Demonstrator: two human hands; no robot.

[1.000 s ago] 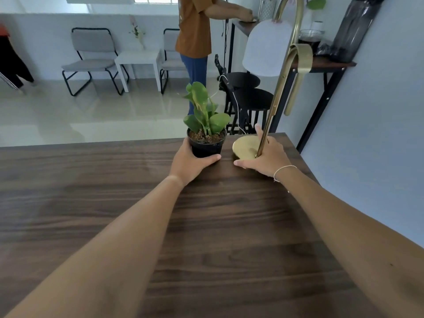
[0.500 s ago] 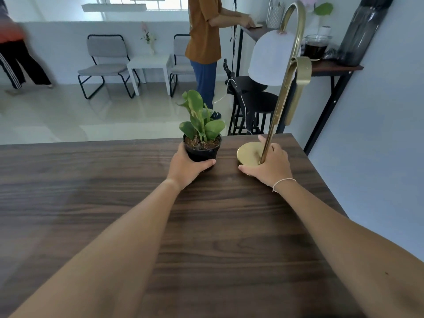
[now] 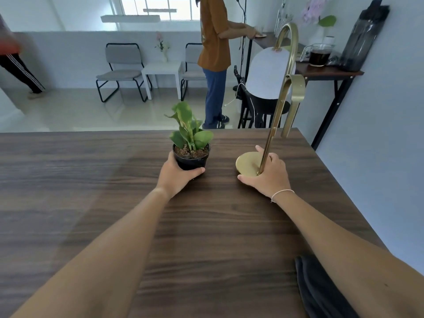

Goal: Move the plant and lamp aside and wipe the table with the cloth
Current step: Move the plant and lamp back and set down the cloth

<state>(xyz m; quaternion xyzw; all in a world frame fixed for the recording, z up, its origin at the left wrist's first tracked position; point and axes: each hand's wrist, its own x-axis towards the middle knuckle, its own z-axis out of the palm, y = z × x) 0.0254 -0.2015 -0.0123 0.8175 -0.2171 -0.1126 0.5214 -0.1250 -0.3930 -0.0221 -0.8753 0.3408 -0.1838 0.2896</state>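
A small green plant in a black pot (image 3: 191,157) stands on the dark wooden table (image 3: 91,191), a little beyond its middle. My left hand (image 3: 175,176) is wrapped around the near left side of the pot. To its right stands a brass lamp (image 3: 246,165) with a round base, a thin curved stem and a white shade. My right hand (image 3: 267,174) rests on the base, fingers around the foot of the stem. A dark grey cloth (image 3: 319,292) lies at the near right of the table, partly under my right forearm.
The table's far edge runs just behind the plant, its right edge near a blue wall. Beyond, a person in an orange shirt (image 3: 214,42) stands at a high side table (image 3: 321,70) with a jug. Black stools, two grey chairs and a small white table stand further back.
The plant and the lamp have come toward me and sit further from the table's far edge, both hands still on them. The dark cloth has come into view at the near right.
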